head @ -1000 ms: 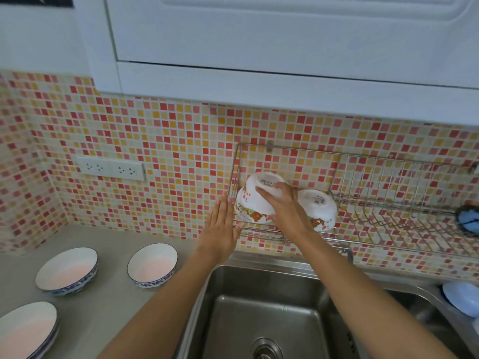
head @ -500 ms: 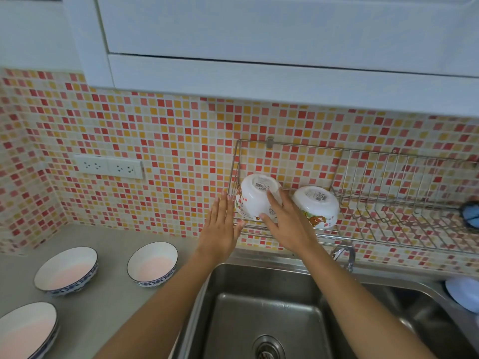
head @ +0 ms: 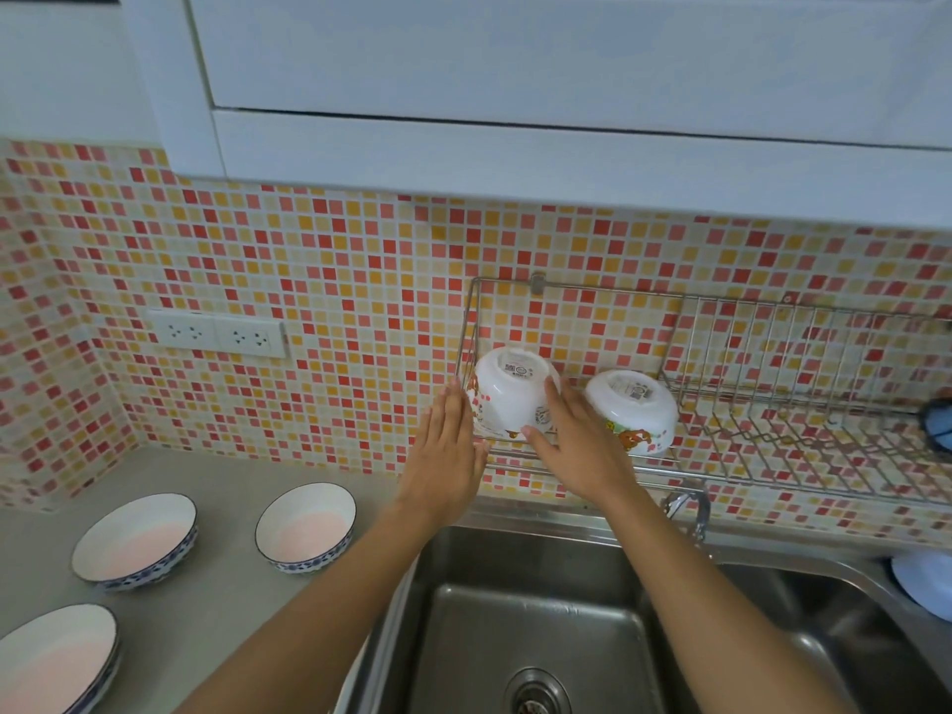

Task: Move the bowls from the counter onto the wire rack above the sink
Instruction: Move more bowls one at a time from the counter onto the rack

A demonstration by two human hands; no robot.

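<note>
Two white bowls with cartoon prints sit upside down at the left end of the wire rack (head: pixel 772 353). The left bowl (head: pixel 507 391) has my hands on both sides. My left hand (head: pixel 448 456) lies flat against its left side, fingers straight. My right hand (head: pixel 577 450) touches its right side with fingers extended. The second upturned bowl (head: pixel 631 409) rests just right of my right hand. On the counter (head: pixel 221 600) stand two white bowls with blue rims: one (head: pixel 306 525) near the sink, another (head: pixel 135 541) further left.
A larger blue-rimmed plate (head: pixel 51 662) lies at the counter's lower left. The steel sink (head: pixel 541 626) is below the rack, with a tap (head: pixel 687 507) behind it. A pale blue dish (head: pixel 924 584) sits at far right. Wall sockets (head: pixel 216 333) are on the tiles.
My right hand slid from the top of the left bowl down to its right side. The bowl settled upside down on the rack. My left hand moved in against its left side.
</note>
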